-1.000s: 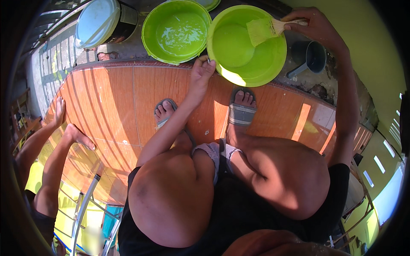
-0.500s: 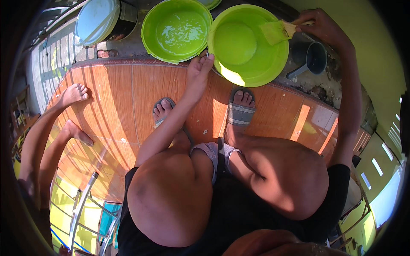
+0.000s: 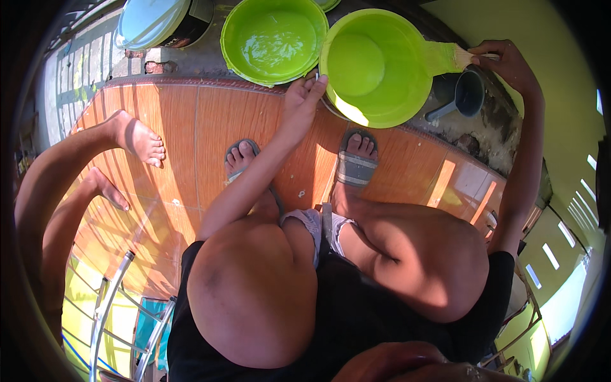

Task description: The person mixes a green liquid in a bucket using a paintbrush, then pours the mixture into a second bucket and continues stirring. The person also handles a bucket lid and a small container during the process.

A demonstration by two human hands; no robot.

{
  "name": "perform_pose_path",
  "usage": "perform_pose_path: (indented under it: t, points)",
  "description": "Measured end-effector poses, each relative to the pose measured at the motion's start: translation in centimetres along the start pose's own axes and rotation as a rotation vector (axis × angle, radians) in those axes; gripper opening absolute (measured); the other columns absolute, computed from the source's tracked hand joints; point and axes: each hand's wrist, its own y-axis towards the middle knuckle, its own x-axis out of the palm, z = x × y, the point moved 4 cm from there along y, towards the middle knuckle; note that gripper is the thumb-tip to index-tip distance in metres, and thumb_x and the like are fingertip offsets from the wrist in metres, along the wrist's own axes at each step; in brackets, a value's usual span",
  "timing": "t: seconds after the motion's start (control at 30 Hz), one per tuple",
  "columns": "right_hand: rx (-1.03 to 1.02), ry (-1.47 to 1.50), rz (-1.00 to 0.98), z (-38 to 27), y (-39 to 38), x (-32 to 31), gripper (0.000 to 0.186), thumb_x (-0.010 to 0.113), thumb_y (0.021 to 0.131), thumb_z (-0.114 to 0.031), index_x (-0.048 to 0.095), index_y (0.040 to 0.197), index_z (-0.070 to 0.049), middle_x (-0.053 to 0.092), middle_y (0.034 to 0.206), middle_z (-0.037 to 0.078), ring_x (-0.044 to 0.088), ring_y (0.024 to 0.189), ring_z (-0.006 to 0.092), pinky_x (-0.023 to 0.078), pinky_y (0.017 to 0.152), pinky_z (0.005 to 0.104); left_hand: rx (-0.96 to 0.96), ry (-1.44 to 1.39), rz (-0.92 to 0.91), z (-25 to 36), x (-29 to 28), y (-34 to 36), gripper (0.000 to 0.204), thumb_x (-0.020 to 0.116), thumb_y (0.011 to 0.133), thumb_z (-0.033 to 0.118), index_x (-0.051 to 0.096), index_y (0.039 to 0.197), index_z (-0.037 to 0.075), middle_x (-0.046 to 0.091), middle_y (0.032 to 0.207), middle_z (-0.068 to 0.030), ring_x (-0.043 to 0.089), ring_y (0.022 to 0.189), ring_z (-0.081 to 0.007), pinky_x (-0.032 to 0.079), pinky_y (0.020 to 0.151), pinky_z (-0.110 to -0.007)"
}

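Observation:
My left hand (image 3: 301, 105) pinches the left rim of a lime-green basin (image 3: 410, 86), thumb on the edge. Green paint coats the basin's inside, and a strip of sunlight crosses its near side. In my right hand (image 3: 507, 69) is the wooden handle of a wide paintbrush (image 3: 444, 58). Its green-coated bristles lie across the basin's right rim. Left of the basin, almost touching it, stands a round tub (image 3: 245, 54) with wet, shiny green paint inside. A dark dipper (image 3: 468, 94) rests on the ground to the right, beneath the brush side.
A dark bucket with a pale lid (image 3: 147, 24) stands at the far left. Another person's bare feet (image 3: 143, 143) are on the orange tiles (image 3: 178, 121) at left. A metal frame (image 3: 108, 305) stands lower left. A green wall (image 3: 566, 121) rises at right.
My right hand has drawn the paintbrush rightward, from inside the basin to its rim. My left hand keeps its grip. The other person's near foot has moved rightward.

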Motion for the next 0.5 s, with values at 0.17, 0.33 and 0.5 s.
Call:
perform_pose_path:
  t: [0.17, 0.33, 0.5]
  points:
    - [0.053, 0.02, 0.144, -0.9, -3.5, -1.7, 0.032, 0.074, 0.088, -0.027, 0.073, 0.107, -0.001, 0.073, 0.097, 0.007, 0.064, 0.092, 0.0153, 0.047, 0.089, 0.0309, -0.038, -0.058, 0.002, -0.6, -0.3, 0.1, 0.039, 0.058, 0.102, 0.023, 0.051, 0.13, -0.004, 0.066, 0.118, -0.0112, 0.064, 0.103, -0.0127, 0.055, 0.083, -0.028]
    - [0.137, 0.051, 0.099, -5.1, -4.5, -2.4, 0.032, 0.069, 0.093, -0.031, 0.072, 0.104, -0.001, 0.062, 0.08, 0.0, 0.056, 0.078, 0.0094, 0.045, 0.076, 0.0262, -0.114, -0.112, 0.005, -1.3, -0.6, 0.3, 0.047, 0.059, 0.101, 0.025, 0.044, 0.135, -0.004, 0.061, 0.122, -0.0109, 0.063, 0.106, -0.0151, 0.054, 0.086, -0.031]
    - [0.128, 0.219, -0.06, -12.4, -2.1, -1.0, 0.034, 0.064, 0.095, -0.033, 0.069, 0.103, -0.001, 0.052, 0.072, -0.003, 0.048, 0.068, 0.0062, 0.041, 0.064, 0.0239, -0.018, 0.041, -0.075, -0.9, -1.5, -0.9, 0.055, 0.062, 0.099, 0.022, 0.037, 0.139, -0.005, 0.054, 0.129, -0.0155, 0.053, 0.121, -0.0207, 0.045, 0.103, -0.037]
